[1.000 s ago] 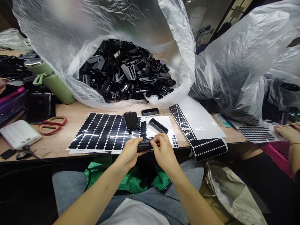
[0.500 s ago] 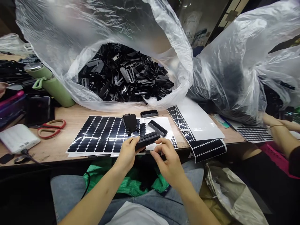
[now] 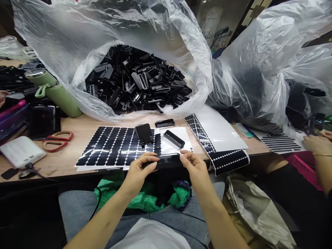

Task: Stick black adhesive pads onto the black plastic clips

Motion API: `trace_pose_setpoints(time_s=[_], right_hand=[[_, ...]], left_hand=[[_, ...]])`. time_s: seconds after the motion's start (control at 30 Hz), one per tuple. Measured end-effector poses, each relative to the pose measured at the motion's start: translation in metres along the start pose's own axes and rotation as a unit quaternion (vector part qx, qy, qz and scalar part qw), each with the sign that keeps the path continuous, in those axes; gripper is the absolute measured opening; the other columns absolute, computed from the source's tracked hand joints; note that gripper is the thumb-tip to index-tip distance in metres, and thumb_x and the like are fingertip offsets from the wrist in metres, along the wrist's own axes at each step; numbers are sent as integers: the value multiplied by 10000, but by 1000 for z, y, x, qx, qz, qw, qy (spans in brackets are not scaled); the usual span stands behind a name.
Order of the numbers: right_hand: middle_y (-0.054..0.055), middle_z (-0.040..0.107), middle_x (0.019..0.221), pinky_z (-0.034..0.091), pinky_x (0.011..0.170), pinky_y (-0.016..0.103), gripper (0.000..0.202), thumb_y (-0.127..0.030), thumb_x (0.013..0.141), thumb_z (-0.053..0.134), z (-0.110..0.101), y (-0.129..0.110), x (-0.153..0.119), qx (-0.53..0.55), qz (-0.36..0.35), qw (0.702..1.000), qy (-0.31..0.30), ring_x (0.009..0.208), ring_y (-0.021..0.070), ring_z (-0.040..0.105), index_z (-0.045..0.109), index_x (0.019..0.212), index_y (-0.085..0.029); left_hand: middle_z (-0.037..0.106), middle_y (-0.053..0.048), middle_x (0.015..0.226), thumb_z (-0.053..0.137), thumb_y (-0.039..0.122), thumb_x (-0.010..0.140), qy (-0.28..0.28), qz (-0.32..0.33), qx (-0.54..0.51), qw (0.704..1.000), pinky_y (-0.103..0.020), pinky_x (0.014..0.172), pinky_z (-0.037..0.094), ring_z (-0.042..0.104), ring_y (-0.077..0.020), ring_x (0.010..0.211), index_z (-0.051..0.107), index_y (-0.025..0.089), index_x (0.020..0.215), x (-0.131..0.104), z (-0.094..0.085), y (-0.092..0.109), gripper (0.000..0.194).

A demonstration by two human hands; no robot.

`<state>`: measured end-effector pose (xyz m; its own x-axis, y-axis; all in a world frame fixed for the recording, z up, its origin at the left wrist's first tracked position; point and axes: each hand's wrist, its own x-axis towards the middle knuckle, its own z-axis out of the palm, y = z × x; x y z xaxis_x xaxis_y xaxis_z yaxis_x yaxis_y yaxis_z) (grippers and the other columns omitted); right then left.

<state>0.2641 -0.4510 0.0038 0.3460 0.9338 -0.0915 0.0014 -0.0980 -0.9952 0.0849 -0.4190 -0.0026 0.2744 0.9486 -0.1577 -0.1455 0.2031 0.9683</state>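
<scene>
A black plastic part is held level between my two hands over the table's front edge. My left hand pinches its left end, thumb toward me. The fingers of my right hand are closed on its right end. Just beyond lie a sheet of black stickers, a black bracket resting on that sheet, and a black frame-shaped part on white paper. A second narrow black part lies farther back.
Behind is a clear plastic bag full of black parts. Red-handled scissors, a white power bank and a green bottle are on the left. More sticker strips hang over the edge; a co-worker's hand is far right.
The black part has turned level and come slightly lower. My right hand, which was beside it with curled fingers, now grips its right end. The co-worker's hands have shifted right.
</scene>
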Motion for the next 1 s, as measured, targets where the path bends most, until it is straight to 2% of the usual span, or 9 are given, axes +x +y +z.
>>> trace_pose_setpoints(time_s=[0.1,0.2,0.3,0.5,0.73,1.0], right_hand=[[57,580,997,385,718,279,244,-396,695,613,1,1,-3,21,29,999,-11,878,177,513,524,650,-173],[26,566,847,387,665,263,248,-393,681,626,3,1,-5,49,49,997,-17,734,135,494,519,647,-172],[1,516,738,385,644,254,238,-383,688,626,4,1,-6,55,55,997,-13,675,116,460,526,663,-169],[7,527,792,383,667,248,230,-370,702,619,4,8,-6,57,49,997,-1,719,120,471,511,658,-172],[12,552,825,393,690,252,243,-393,714,603,2,11,-8,43,43,998,12,759,134,504,507,668,-175],[5,572,765,408,694,260,248,-421,724,583,3,17,-9,11,15,999,43,734,138,517,542,721,-176]], left_hand=[[498,-68,1116,630,276,699,9,6,-29,1000,-344,781,499,493,-250,1036,682,201,824,1,4,-3,155],[501,-67,1095,618,274,712,11,29,0,1000,-345,787,501,492,-243,1037,679,200,842,1,7,-4,161],[496,-71,1110,594,280,735,8,59,54,997,-351,811,484,486,-241,1050,675,202,869,0,7,-4,175],[501,-58,1122,563,254,767,19,107,150,983,-335,918,386,476,-211,1074,665,225,893,-1,7,-5,165],[510,-47,1113,554,249,772,22,121,169,978,-281,897,384,471,-193,1081,661,239,883,-1,9,-7,154],[513,-51,1101,558,263,766,25,123,167,978,-269,863,406,482,-194,1063,667,234,855,-2,11,-8,143]])
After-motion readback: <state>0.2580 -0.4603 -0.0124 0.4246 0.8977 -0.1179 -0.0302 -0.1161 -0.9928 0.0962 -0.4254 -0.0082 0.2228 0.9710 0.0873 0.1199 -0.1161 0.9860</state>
